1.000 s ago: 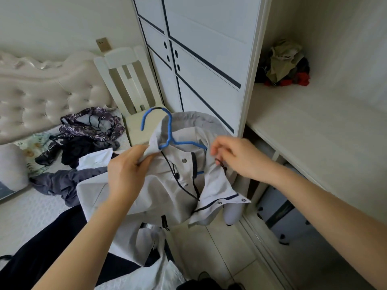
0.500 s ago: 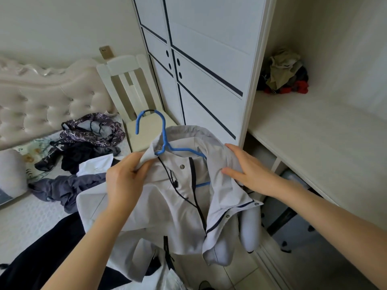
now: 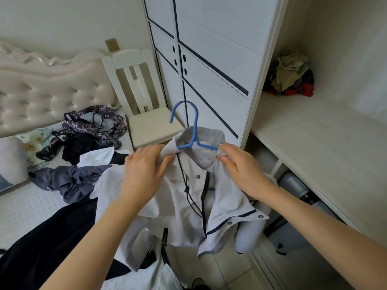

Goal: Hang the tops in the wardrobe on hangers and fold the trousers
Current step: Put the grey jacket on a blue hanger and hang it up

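— Hands?
— Left hand (image 3: 144, 170) grips the grey jacket (image 3: 173, 201) by its collar at nine o'clock; right hand (image 3: 240, 170) pinches the collar at three.
— And the jacket?
— On the blue hanger (image 3: 195, 130), hook at twelve, before the wardrobe (image 3: 209, 49); a chair (image 3: 150, 126) is at eleven.

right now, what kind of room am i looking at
Most likely a bedroom: a tufted headboard behind a bed strewn with clothes, a tall white wardrobe nearby, and a pale jacket on a blue hanger.
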Demonstrator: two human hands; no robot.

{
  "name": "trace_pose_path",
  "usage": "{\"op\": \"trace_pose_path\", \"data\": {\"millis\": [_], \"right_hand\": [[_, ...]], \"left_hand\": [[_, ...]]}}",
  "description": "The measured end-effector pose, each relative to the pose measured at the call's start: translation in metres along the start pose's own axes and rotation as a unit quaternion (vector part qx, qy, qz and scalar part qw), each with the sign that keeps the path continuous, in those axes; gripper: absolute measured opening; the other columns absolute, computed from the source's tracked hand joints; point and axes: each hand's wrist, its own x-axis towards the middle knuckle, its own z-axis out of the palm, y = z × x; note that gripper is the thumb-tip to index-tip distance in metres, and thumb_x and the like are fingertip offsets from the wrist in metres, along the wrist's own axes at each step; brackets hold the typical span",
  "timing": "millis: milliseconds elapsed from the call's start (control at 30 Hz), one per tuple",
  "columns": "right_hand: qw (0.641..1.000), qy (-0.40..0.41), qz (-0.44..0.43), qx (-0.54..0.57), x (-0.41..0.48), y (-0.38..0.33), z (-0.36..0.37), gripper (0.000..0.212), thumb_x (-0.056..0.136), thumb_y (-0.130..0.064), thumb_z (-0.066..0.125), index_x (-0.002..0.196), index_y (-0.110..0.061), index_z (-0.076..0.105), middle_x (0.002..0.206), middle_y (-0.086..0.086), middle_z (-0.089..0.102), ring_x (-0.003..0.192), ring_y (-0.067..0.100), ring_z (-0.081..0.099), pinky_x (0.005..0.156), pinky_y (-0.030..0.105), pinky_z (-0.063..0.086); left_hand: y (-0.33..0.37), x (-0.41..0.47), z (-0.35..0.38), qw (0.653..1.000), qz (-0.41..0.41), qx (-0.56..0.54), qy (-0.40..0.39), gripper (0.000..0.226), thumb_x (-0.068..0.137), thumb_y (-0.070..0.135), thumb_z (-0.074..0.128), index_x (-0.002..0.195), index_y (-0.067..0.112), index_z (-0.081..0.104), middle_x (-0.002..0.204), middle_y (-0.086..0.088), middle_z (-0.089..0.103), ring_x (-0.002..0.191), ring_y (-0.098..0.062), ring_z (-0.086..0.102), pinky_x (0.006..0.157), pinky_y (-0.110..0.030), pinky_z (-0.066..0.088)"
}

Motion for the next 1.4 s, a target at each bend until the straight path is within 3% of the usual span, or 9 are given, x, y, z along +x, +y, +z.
{"op": "trace_pose_path", "data": {"millis": [100,233,367,533,600,833,1167,1300,1400], "right_hand": [[0.999,0.032,0.018,0.013,-0.006,0.004,-0.003,0.025,0.097,-0.042,0.041,0.108,-0.022,0.054,0.088,-0.012,0.054,0.08,0.013,0.056,0.071,0.049,0.05],[0.998,0.037,0.023,0.038,-0.009,-0.002,0.0,0.02,0.098,-0.041,0.044,0.107,-0.027,0.055,0.088,-0.012,0.059,0.08,0.011,0.058,0.071,0.046,0.051],[0.998,0.034,0.006,0.06,-0.01,-0.017,0.004,0.023,0.097,-0.038,0.045,0.111,-0.024,0.058,0.085,-0.015,0.059,0.077,0.006,0.056,0.069,0.041,0.051],[0.997,0.053,0.018,0.06,-0.007,-0.009,-0.001,0.03,0.096,-0.043,0.046,0.113,-0.024,0.061,0.098,-0.013,0.063,0.092,0.011,0.062,0.079,0.037,0.053],[0.996,0.072,0.03,0.051,-0.007,0.0,-0.005,0.028,0.096,-0.038,0.051,0.114,-0.02,0.063,0.099,-0.013,0.063,0.093,0.009,0.062,0.081,0.027,0.05],[0.991,0.11,0.054,0.044,-0.005,0.013,-0.013,0.027,0.095,-0.012,0.06,0.12,-0.004,0.065,0.105,-0.007,0.063,0.1,-0.003,0.055,0.085,-0.001,0.038],[0.99,0.134,0.019,0.037,-0.005,0.003,-0.006,0.03,0.094,-0.037,0.052,0.113,-0.019,0.068,0.104,-0.007,0.07,0.097,0.013,0.066,0.082,0.04,0.056],[0.986,0.152,0.035,0.064,-0.008,0.01,-0.003,0.021,0.094,-0.017,0.063,0.113,-0.011,0.071,0.101,-0.009,0.07,0.099,0.006,0.066,0.089,0.025,0.053],[0.98,0.175,0.055,0.082,-0.008,0.013,-0.014,0.021,0.091,-0.007,0.065,0.111,-0.007,0.071,0.099,-0.022,0.066,0.097,-0.012,0.061,0.086,0.005,0.042]], "left_hand": [[0.003,-0.013,0.002,0.992,-0.123,0.011,0.031,0.038,0.092,0.026,0.061,0.129,0.018,0.053,0.127,-0.004,0.051,0.117,-0.03,0.046,0.095,-0.048,0.035],[0.033,-0.026,0.002,0.942,-0.243,-0.23,0.022,0.068,0.085,0.053,0.064,0.14,0.022,0.039,0.129,0.0,0.047,0.115,-0.02,0.052,0.099,-0.043,0.046],[0.047,-0.015,0.007,0.931,-0.28,-0.236,-0.005,0.1,0.079,0.044,0.076,0.154,0.021,0.013,0.144,-0.004,0.032,0.129,-0.02,0.04,0.102,-0.031,0.035],[0.018,0.002,0.0,0.92,-0.28,-0.27,0.05,0.029,0.09,0.006,0.049,0.108,0.02,0.066,0.081,-0.001,0.064,0.07,-0.013,0.053,0.063,-0.029,0.039],[0.013,0.006,-0.01,0.879,-0.322,-0.344,0.067,0.023,0.092,0.007,0.049,0.082,0.012,0.069,0.075,-0.007,0.064,0.071,-0.017,0.054,0.066,-0.032,0.041],[-0.002,0.012,-0.023,0.701,-0.5,-0.493,0.123,0.018,0.094,0.017,0.06,0.077,0.014,0.065,0.06,0.003,0.063,0.067,-0.018,0.058,0.071,-0.032,0.049],[0.056,-0.007,0.007,0.81,-0.403,-0.421,-0.07,0.029,0.086,0.04,0.072,0.097,0.013,0.07,0.082,-0.003,0.076,0.082,-0.022,0.072,0.079,-0.041,0.059],[0.057,-0.006,0.01,0.788,-0.41,-0.451,-0.088,0.029,0.088,0.042,0.069,0.094,0.014,0.069,0.078,-0.002,0.076,0.073,-0.016,0.072,0.06,-0.027,0.055],[0.031,-0.01,0.015,0.755,-0.44,-0.481,-0.069,0.035,0.09,0.043,0.067,0.097,0.01,0.071,0.085,-0.006,0.076,0.082,-0.023,0.073,0.075,-0.035,0.056]]}}
